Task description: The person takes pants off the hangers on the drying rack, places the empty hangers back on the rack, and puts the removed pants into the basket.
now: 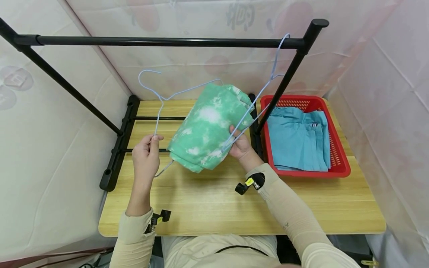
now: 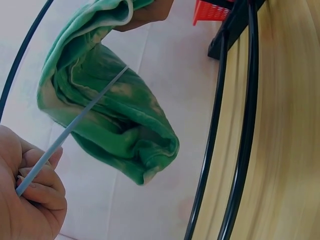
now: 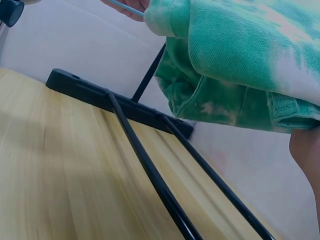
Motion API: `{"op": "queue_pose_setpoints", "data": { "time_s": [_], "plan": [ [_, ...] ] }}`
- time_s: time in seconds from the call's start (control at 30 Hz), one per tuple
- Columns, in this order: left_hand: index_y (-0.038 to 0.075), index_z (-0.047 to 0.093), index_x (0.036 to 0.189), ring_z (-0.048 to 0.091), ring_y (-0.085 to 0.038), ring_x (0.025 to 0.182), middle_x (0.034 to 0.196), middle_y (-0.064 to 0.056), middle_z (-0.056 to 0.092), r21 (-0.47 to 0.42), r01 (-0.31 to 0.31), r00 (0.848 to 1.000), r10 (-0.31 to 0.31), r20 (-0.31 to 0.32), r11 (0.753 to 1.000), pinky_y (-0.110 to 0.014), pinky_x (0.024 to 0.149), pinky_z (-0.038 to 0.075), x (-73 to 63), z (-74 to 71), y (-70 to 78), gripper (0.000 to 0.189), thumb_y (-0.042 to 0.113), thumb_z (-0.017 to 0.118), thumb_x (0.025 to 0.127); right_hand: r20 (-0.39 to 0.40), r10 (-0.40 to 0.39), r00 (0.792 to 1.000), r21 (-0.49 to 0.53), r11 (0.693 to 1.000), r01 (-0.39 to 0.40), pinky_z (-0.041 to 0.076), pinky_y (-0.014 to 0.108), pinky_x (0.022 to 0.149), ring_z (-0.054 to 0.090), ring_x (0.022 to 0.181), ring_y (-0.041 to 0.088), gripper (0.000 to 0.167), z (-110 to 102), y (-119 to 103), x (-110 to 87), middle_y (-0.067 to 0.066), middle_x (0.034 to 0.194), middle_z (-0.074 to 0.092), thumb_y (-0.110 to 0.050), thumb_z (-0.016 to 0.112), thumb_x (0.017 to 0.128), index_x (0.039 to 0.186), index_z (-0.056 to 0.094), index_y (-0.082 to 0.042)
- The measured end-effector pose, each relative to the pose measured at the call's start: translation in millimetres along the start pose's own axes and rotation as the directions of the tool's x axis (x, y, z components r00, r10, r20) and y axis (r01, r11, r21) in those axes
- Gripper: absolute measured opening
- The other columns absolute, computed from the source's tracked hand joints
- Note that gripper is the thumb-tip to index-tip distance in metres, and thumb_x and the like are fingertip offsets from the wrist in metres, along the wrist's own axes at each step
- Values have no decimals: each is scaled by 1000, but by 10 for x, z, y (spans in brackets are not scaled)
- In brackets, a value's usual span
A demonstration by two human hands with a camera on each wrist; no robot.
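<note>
Folded green tie-dye pants [image 1: 209, 124] with white patches hang over a light blue wire hanger [image 1: 159, 113]. My left hand [image 1: 146, 154] pinches this hanger's left side between thumb and fingers; its hook points up, free of the rack. In the left wrist view the hanger wire [image 2: 75, 121] runs from the left hand [image 2: 32, 190] into the folds of the pants [image 2: 115, 130]. My right hand [image 1: 240, 145] holds the pants at their lower right edge, thumb in front, other fingers hidden beneath. A second blue hanger [image 1: 263, 89] overlaps the pants and right hand.
The second hanger hooks over the right end of a black rack's top bar [image 1: 167, 41]. A red basket [image 1: 343, 171] with folded blue pants [image 1: 299, 141] stands on the wooden table [image 1: 207, 208] at right. Pale curtains [image 1: 382, 123] surround the table.
</note>
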State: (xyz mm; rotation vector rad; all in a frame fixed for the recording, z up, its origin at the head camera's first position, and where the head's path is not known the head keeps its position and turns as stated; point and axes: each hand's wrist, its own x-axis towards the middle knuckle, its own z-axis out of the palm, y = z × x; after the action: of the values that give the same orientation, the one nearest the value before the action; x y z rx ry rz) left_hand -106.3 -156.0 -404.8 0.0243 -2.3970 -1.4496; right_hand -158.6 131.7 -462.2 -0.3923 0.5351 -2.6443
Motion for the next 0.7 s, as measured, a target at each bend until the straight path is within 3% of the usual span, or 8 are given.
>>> {"op": "queue_pose_setpoints", "data": {
  "time_s": [0.5, 0.7],
  "plan": [
    [4, 74, 101, 26, -2, 39, 51, 1, 35, -31, -9, 1000, 8, -18, 999, -24, 35, 22, 0, 39, 12, 30, 24, 52, 105, 77, 27, 997, 13, 1000, -28, 51, 20, 87, 69, 96, 11, 14, -1, 17, -32, -2, 101, 73, -21, 74, 89, 99, 68, -12],
    [3, 74, 103, 25, -2, 37, 50, 1, 35, -30, -7, 1000, 7, -15, 1000, -24, 34, 21, 5, 26, -8, 30, 22, 52, 105, 151, 35, 988, 36, 998, -41, 52, 21, 87, 69, 98, 12, 13, -11, 0, -31, -1, 104, 72, -19, 70, 93, 102, 69, -11]
  ]
}}
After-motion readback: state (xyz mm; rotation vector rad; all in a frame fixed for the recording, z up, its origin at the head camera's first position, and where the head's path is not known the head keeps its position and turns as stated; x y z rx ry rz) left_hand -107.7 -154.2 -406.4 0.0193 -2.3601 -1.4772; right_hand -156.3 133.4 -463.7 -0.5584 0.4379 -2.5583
